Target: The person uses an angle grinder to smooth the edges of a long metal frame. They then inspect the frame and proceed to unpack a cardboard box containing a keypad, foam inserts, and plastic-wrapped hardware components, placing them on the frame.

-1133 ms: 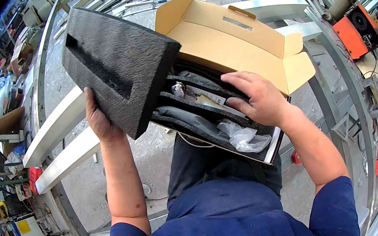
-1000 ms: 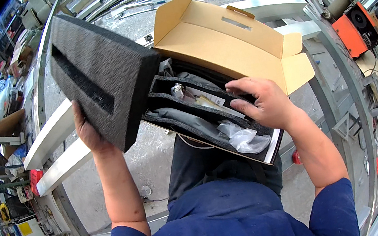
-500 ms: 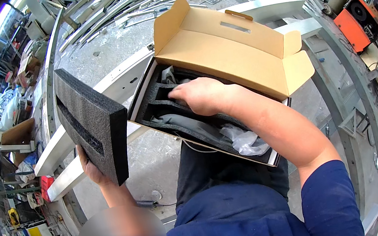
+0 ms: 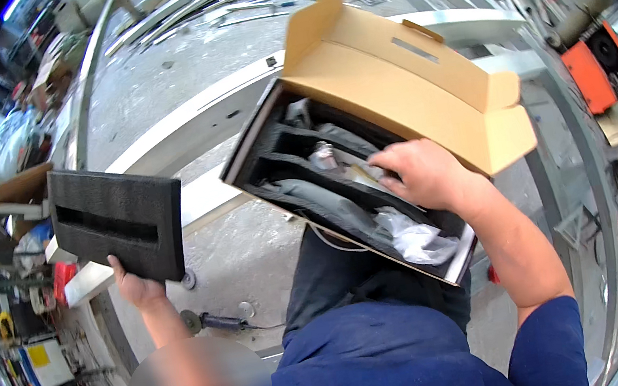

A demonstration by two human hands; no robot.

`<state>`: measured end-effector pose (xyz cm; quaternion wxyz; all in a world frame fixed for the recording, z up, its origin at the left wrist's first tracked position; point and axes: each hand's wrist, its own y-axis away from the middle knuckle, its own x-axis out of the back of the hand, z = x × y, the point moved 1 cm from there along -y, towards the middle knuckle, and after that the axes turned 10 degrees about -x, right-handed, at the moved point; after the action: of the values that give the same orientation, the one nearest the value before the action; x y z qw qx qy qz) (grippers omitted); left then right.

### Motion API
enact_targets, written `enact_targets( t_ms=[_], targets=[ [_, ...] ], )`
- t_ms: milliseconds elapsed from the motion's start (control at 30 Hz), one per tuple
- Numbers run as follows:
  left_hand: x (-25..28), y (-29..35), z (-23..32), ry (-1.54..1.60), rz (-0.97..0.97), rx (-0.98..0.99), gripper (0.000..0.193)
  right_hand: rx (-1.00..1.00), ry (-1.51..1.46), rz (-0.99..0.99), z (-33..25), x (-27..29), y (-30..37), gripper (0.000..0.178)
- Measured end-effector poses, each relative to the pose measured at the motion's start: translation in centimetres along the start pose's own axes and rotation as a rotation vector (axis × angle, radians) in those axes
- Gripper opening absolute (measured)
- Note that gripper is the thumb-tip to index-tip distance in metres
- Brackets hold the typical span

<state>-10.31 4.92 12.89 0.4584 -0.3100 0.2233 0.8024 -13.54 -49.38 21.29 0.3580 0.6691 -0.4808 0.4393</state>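
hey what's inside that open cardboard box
Inside the open cardboard box are black foam dividers, grey items, a small shiny piece and crumpled clear plastic. The right hand hides whatever lies directly beneath it.

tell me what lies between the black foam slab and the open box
In the head view, a silvery metal beam shows between the black foam slab and open box, with grey floor beside it.

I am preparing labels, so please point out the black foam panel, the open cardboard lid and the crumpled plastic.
Black foam panel [image 4: 118, 201], head view: its face above the slot.
Cardboard lid [image 4: 393, 84], head view: its inner side.
Crumpled plastic [image 4: 420, 242], head view: its middle.
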Motion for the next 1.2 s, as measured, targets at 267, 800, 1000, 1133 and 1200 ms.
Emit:
enact_targets(
  t_ms=[267,800,1000,1133,1200],
  targets=[
    [5.1,-0.9,-2.6,-0.225,0.169,0.027,0.033,-0.297,0.154,-0.199,-2.4,-1.9,-1.1,0.03],
    [-7.1,5.1,-6.3,-1.469,-0.429,-0.333,0.041,-0.238,0.149,-0.085,-1.8,-4.3,-0.7,0.034],
    [-21.4,11.1,-9.3,-1.128,-1.224,-0.965,0.019,-0.206,0.075,0.03,-2.8,-3.7,-3.3,0.027],
    [-23.4,11.7,-12.6,-1.414,-1.324,-0.729,0.025,-0.351,0.083,-0.182,-5.8,-2.8,-6.0,0.02],
    [-23.9,12.0,-12.8,-1.475,-1.33,-0.658,0.028,-0.434,0.082,-0.187,-5.6,-3.4,-6.8,0.02]
  ],
)
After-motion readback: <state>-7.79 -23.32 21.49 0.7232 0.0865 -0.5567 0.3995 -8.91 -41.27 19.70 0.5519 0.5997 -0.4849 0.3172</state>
